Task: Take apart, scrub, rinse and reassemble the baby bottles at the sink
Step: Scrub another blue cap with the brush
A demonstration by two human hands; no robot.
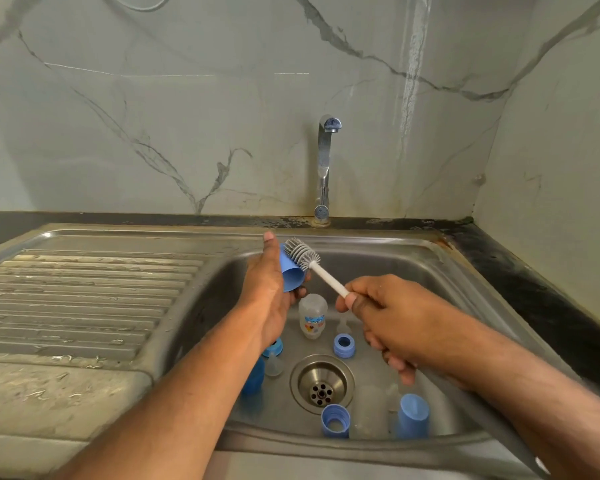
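My left hand (267,292) holds a blue bottle cap (292,276) above the steel sink (440,271). My right hand (385,317) grips the white handle of a bottle brush (300,253), whose grey bristle head lies against the cap's top. Below, on the sink floor, a clear bottle (312,316) with a printed label lies on its side. Blue screw rings (343,345) (335,420), clear teats (274,364) (342,325) and another blue cap (413,415) lie around the drain (322,383). A further blue part (253,377) is half hidden by my left forearm.
A chrome tap (325,161) stands behind the sink, with no water running. A ribbed, wet draining board (84,296) stretches to the left. A dark counter edge (534,296) runs along the right, under marble-patterned wall tiles.
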